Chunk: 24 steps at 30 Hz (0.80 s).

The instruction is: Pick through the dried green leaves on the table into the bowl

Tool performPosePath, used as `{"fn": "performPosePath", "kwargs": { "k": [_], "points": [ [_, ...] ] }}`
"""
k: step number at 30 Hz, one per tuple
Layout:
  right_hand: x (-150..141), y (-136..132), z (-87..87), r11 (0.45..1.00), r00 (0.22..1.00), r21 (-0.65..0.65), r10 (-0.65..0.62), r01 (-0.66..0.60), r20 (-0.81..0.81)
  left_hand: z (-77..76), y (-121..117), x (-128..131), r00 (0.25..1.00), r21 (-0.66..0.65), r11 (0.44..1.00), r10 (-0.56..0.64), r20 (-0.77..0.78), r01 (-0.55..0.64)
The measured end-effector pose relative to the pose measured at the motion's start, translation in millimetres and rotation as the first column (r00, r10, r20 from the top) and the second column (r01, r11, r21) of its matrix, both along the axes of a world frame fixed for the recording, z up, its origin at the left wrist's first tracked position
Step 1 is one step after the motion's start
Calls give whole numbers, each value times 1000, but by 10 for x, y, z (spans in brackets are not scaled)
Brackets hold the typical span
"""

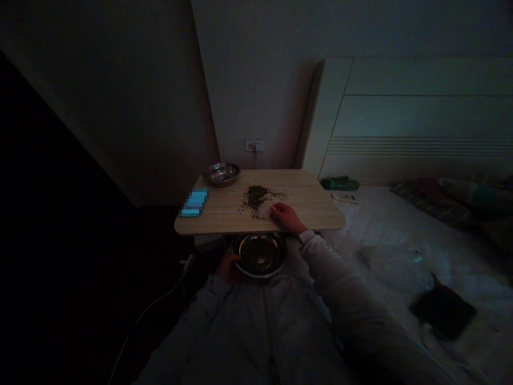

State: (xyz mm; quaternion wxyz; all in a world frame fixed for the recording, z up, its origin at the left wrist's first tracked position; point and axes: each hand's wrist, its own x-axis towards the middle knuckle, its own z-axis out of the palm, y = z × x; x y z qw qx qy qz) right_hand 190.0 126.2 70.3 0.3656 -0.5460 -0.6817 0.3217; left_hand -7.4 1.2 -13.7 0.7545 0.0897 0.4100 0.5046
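My left hand (pixel 230 269) grips the left rim of a metal bowl (pixel 276 266) on my lap, just below the table's front edge. Dark contents, too dim to make out, lie in the bowl. On the small wooden table (pixel 308 190) is a loose pile of small greenish-brown grains (pixel 256 197), with several scattered around it. My right hand (pixel 287 218) rests at the pile's near right side, its fingers curled and pressed together. Whatever those fingers may hold is too small to see.
A second metal bowl (pixel 223 175) stands at the table's back left, with a lit phone (pixel 194 202) in front of it. To the right, a green bottle (pixel 340 184), a remote control (pixel 344 198) and a dark flat object (pixel 443 311) lie on the bed. A white cable (pixel 148 310) trails at lower left.
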Motion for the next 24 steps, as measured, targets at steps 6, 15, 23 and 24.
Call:
{"fn": "performPosePath", "kwargs": {
  "k": [6, 15, 23, 24],
  "points": [
    [20, 4, -43, 997, 996, 12, -82, 82, -45, 57, -11, 20, 1000, -27, 1000, 11, -15, -11],
    [46, -7, -55, 1000, 995, 2, -22, 22, -95, 33, 0, 16, 998, -9, 998, 57, -9, -57],
    [40, 10, -100, 1000, 992, 4, 11, -11, -129, 127, -8, 46, 998, -76, 996, 54, 18, -52],
    [40, 6, -95, 1000, 992, 0, 18, -18, -126, 130, -9, 48, 998, -81, 995, 59, 22, -57]
  ]
}}
